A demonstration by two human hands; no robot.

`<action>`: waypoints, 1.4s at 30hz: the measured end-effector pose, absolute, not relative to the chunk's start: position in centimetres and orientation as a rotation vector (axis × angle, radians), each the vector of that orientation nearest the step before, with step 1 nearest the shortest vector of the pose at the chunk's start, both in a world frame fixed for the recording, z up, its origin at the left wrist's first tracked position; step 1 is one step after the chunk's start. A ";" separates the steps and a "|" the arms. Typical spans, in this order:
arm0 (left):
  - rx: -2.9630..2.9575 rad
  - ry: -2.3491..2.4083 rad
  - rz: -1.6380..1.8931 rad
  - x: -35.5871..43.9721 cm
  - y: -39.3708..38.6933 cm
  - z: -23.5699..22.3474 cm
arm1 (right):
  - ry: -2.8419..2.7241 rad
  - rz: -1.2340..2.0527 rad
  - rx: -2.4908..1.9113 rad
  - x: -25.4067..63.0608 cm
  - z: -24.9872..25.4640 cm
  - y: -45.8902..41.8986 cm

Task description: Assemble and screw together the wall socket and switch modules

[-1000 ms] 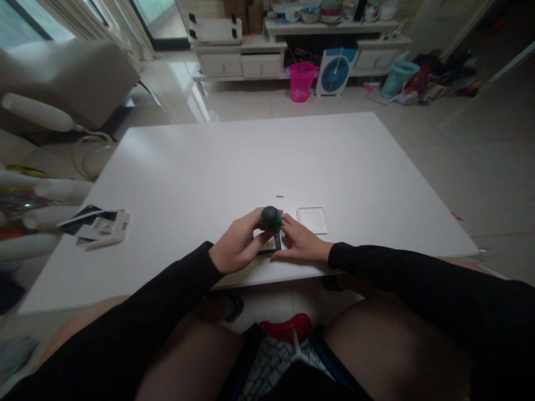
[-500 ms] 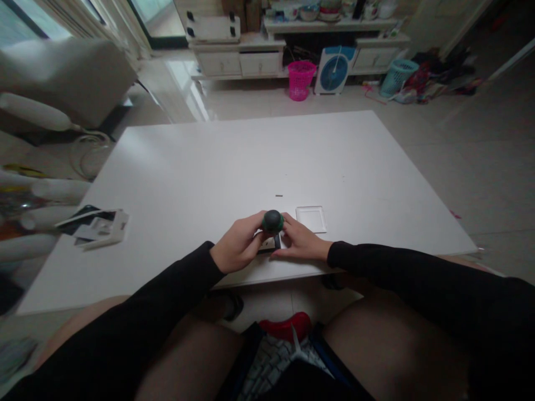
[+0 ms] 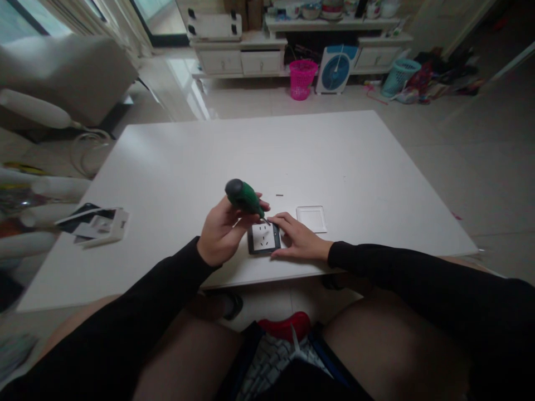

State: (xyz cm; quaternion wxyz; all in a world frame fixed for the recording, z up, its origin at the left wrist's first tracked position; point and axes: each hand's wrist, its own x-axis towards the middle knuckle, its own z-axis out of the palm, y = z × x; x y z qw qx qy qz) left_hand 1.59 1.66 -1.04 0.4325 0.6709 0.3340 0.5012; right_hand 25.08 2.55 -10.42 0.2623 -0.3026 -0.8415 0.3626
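Observation:
A screwdriver [image 3: 246,199] with a green handle and dark butt is held in my left hand [image 3: 223,231], tilted so that its butt leans to the left. Its tip comes down near the upper right part of a wall socket [image 3: 264,238]; whether it touches cannot be told. The socket has a white face with slots and a dark frame, and lies flat near the table's front edge. My right hand [image 3: 298,239] grips the socket's right side, thumb low and fingers at the top corner. Just beyond that hand lies a thin, pale square frame [image 3: 311,219].
A small dark strip [image 3: 280,195] lies on the white table [image 3: 200,161]. At the table's left edge sits a white box [image 3: 106,236] with dark and white parts. Across the floor stand a pink basket [image 3: 301,81], a blue fan [image 3: 335,71] and a light-blue basket [image 3: 400,77].
My left hand has shifted left, and the screwdriver has gone from near upright to tilted, its butt to the left. More of the socket's face shows. My right hand has stayed in place.

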 end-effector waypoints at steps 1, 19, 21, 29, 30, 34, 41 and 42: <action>1.651 0.852 1.303 1.4 1.8 -1.0 | -2.281 0.981 -0.816 25.1 -10.4 2.5; 1.650 0.961 1.528 -0.2 2.9 -0.5 | -2.366 0.852 -0.878 25.3 -9.6 2.7; 1.657 0.971 1.534 -0.3 2.9 -0.4 | -2.394 0.779 -0.918 25.3 -9.3 2.8; 1.659 0.989 1.532 -0.5 2.9 0.0 | -2.514 0.669 -0.968 25.4 -8.0 3.4; 1.661 0.995 1.528 -0.5 2.8 0.1 | -2.517 0.662 -0.967 25.3 -7.9 3.4; 1.691 0.995 1.527 -0.4 2.8 0.0 | -2.506 0.672 -0.950 24.8 -8.0 3.3; 1.744 1.015 1.478 -0.2 2.6 -0.1 | -2.617 0.679 -1.072 24.4 -7.4 3.2; 1.752 1.022 1.475 -0.2 2.6 -0.2 | -2.629 0.672 -1.101 24.4 -7.2 3.2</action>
